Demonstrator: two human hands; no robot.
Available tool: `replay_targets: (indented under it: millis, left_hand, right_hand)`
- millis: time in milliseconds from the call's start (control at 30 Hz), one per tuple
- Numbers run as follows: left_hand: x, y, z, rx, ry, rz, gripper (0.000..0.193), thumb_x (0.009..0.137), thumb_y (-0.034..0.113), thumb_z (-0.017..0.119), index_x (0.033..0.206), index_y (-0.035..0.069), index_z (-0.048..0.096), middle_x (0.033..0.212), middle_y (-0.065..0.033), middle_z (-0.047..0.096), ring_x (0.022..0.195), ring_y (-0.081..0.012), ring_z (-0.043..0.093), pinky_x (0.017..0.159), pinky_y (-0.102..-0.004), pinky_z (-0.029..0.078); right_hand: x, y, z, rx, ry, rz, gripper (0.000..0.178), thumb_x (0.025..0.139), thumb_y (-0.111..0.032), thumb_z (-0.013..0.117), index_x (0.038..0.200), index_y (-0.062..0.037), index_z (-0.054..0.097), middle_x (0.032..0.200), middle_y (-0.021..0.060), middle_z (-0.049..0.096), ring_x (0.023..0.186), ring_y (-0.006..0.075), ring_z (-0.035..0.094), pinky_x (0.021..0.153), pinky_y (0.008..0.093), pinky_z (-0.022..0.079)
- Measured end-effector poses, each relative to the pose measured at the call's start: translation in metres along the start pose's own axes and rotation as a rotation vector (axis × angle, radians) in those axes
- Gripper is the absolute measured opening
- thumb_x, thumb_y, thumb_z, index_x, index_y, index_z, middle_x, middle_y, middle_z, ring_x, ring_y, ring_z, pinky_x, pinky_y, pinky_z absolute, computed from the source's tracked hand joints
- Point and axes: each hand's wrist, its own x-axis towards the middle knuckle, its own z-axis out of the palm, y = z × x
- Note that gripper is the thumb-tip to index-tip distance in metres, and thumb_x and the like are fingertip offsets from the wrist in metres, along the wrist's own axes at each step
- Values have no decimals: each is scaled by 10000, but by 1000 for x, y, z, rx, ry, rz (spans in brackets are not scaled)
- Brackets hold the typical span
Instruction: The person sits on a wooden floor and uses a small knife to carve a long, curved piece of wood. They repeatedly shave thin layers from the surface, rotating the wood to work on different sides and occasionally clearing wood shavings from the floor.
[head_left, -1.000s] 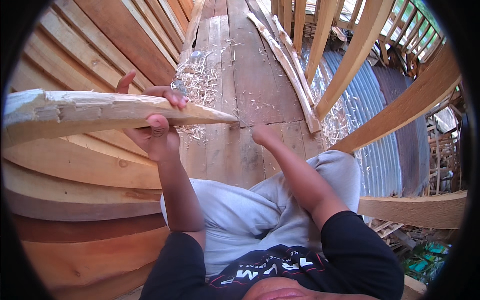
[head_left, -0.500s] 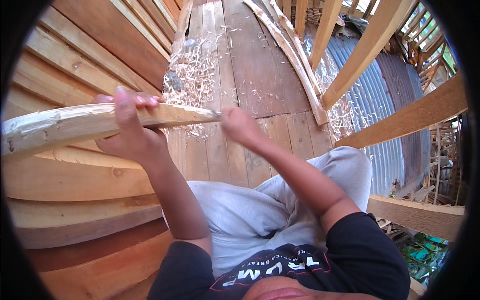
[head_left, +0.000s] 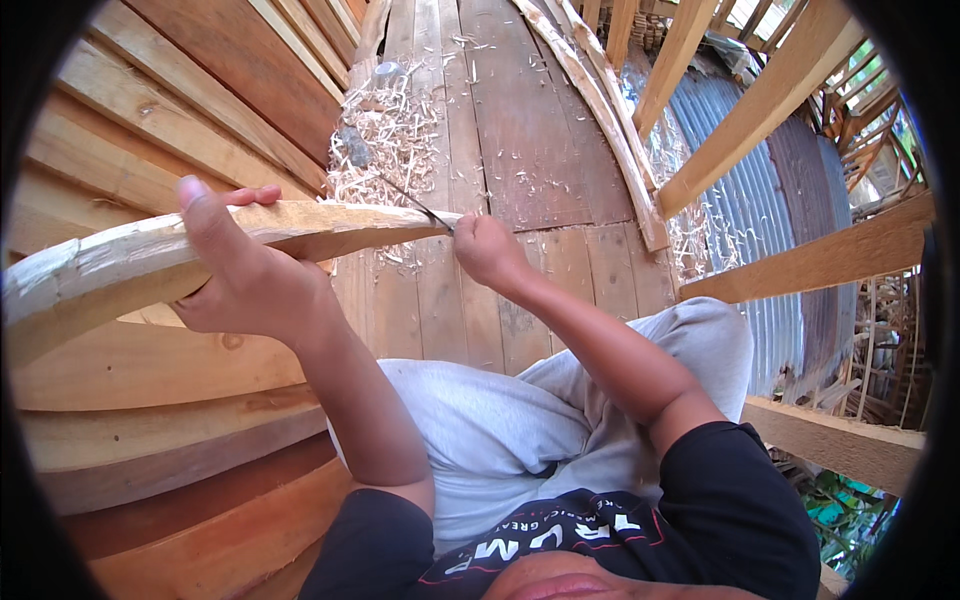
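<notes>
My left hand (head_left: 250, 265) grips a long pale wooden pole (head_left: 120, 260), its thumb lying over the top and its fingers reaching around the far side. The pole runs in from the left rim, its upper face roughly shaved. At its narrow right end my right hand (head_left: 490, 250) is closed in a fist around a knife, whose thin dark blade (head_left: 410, 199) sticks out up and to the left across the pole's tip. The fist hides the knife's handle.
Wood shavings (head_left: 400, 125) lie heaped on the plank floor (head_left: 520, 190) beyond the pole. A plank wall (head_left: 170, 360) closes the left side. Two long strips (head_left: 600, 110) lie at the right, beside wooden railing posts (head_left: 740, 110) and corrugated metal sheets (head_left: 740, 190).
The knife blade now shows above the pole's tip, where it was hardly visible before. My left hand has shifted a little left along the pole, and my right fist slightly right.
</notes>
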Motion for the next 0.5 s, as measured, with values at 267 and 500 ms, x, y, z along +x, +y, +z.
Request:
replay_targets:
  millis: [267, 500]
  left_hand:
    - [6, -3, -13, 19, 85, -57, 363, 798, 168, 679, 970, -63, 458, 677, -111, 524, 579, -197, 550, 570, -324, 478]
    - [7, -3, -20, -5, 63, -77, 317, 803, 178, 673, 899, -50, 474, 654, -102, 522, 592, -210, 554, 578, -336, 474]
  right_hand:
    - [-11, -18, -11, -69, -165, 3, 525, 955, -297, 295, 831, 71, 649, 837, 313, 627, 842, 462, 619, 812, 508, 474]
    - [-4, -14, -5, -14, -243, 82, 533, 957, -291, 281, 848, 88, 640, 891, 312, 633, 883, 455, 616, 844, 503, 461]
